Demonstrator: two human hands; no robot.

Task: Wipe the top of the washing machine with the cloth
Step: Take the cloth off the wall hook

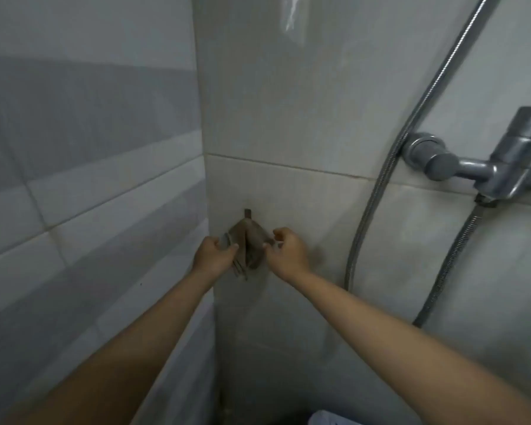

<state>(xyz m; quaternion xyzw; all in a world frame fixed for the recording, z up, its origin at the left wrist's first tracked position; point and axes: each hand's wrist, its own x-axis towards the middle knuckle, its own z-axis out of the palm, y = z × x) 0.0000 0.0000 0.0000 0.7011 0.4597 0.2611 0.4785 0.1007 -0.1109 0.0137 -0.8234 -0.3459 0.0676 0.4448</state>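
Observation:
A small brownish-grey cloth [248, 243] hangs from a dark hook [247, 213] on the tiled wall near the corner. My left hand [212, 256] grips the cloth's left side, thumb over the fabric. My right hand [287, 251] pinches its right edge between thumb and fingers. Both arms reach forward from the bottom of the view. The cloth's lower folds hang down between my hands. The washing machine is not in view.
A chrome shower mixer [485, 167] juts from the wall at the right, with a metal hose [377, 191] looping down beside it. Grey tiles [74, 210] cover the left wall. A white and blue object [325, 418] peeks in at the bottom edge.

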